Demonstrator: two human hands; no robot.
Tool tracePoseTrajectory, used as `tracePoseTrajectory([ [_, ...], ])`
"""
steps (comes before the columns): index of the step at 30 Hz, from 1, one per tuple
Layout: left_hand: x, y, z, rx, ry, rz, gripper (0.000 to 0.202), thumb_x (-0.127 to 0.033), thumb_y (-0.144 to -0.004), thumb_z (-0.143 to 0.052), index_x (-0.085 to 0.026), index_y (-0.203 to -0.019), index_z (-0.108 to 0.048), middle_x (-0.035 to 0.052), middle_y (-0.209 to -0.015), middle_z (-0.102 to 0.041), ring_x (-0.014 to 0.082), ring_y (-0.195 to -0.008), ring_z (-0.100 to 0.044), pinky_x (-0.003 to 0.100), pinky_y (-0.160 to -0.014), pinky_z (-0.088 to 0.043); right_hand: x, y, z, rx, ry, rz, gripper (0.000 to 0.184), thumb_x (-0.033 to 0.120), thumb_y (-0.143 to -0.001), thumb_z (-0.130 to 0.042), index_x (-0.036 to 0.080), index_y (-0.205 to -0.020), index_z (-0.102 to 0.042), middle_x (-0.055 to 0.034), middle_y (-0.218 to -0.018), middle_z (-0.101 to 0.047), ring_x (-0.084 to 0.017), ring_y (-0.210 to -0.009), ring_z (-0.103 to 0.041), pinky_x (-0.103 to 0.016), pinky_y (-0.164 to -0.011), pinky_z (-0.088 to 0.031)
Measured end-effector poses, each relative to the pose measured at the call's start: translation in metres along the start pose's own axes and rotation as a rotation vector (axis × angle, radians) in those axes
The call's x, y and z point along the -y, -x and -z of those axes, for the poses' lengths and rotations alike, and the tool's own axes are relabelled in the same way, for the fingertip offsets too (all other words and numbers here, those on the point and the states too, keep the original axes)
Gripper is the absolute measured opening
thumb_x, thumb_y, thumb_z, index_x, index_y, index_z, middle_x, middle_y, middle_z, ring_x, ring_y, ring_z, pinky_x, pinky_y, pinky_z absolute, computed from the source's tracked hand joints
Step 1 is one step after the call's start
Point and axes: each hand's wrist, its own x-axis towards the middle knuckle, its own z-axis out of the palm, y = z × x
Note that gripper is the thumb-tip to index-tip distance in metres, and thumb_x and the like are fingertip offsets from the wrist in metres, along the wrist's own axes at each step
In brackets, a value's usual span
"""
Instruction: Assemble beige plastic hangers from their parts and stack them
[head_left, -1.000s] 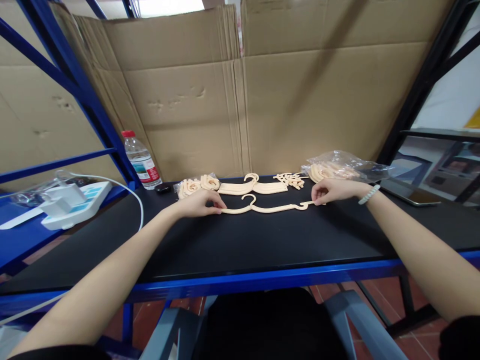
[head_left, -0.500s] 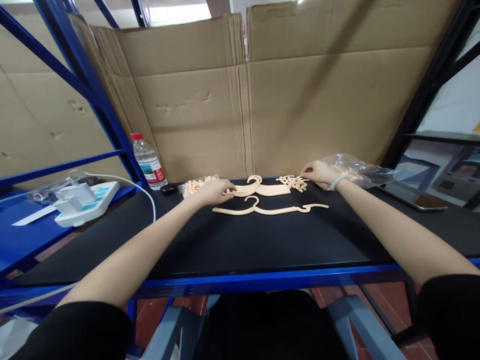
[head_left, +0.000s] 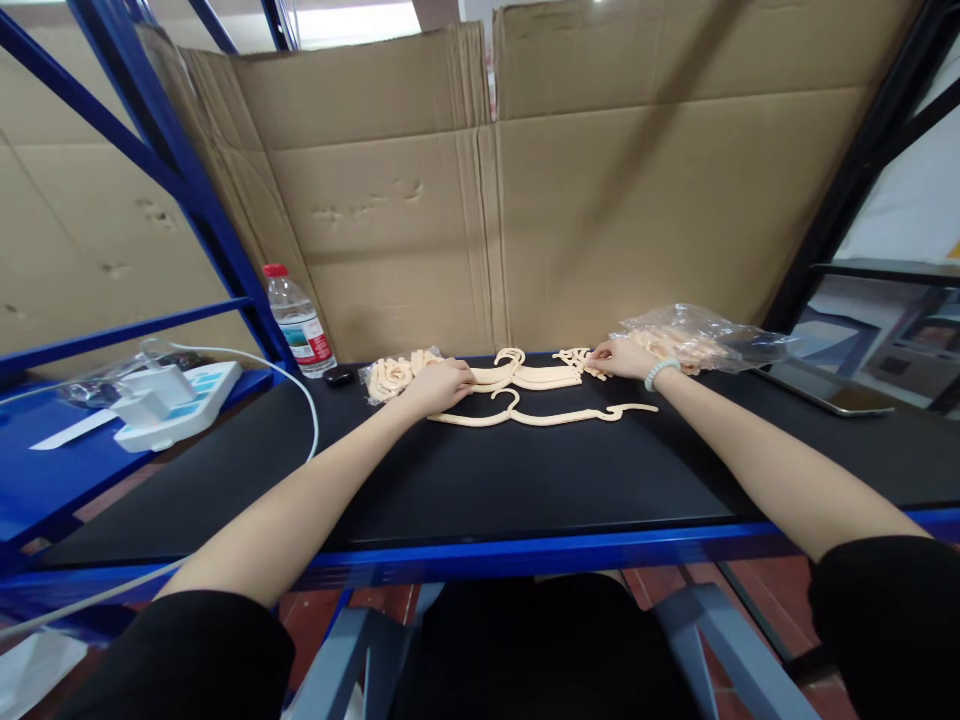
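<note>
The head camera looks forward and down from just behind the near edge of the table, facing cardboard along its far edge.

Both forearms stretched forward — left grip palm-down, right grip pointing inward.

Here the left hand covers the left end of the stacked hangers, and whether its fingertips touch them, you just can't tell! Across the table, the right hand hides part of the pile of small pieces, too tiny to show whether one is pinched. Wrinkled film obscures the shapes inside the clear bag, while the left sleeve and right sleeve run out of frame.
</note>
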Motion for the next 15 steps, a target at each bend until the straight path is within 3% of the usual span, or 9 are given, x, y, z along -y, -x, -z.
tracePoseTrajectory([
  [9, -0.008, 0.001, -0.001, -0.044, -0.026, 0.047, 0.017, -0.02, -0.086, -0.048, -0.014, -0.088, -0.064, 0.0117, -0.091, -0.065, 0.0226, -0.087, -0.058, 0.033, -0.079, -0.041, 0.003, 0.003, 0.004, -0.073, -0.008, 0.023, 0.032, 0.039, -0.078, -0.055, 0.012, -0.081, -0.072, -0.012, -0.082, -0.071, -0.023, -0.075, -0.063, -0.03, -0.067, -0.046],
  [15, -0.013, 0.003, 0.001, -0.133, 0.01, 0.134, 0.017, -0.022, -0.087, -0.047, -0.015, -0.095, -0.06, 0.0113, -0.095, -0.067, 0.0242, -0.09, -0.06, 0.034, -0.081, -0.04, 0.003, 0.01, 0.015, -0.139, -0.164, -0.068, 0.022, 0.027, -0.075, -0.06, 0.011, -0.085, -0.071, -0.0108, -0.084, -0.072, -0.02, -0.076, -0.065, -0.025, -0.066, -0.049],
])
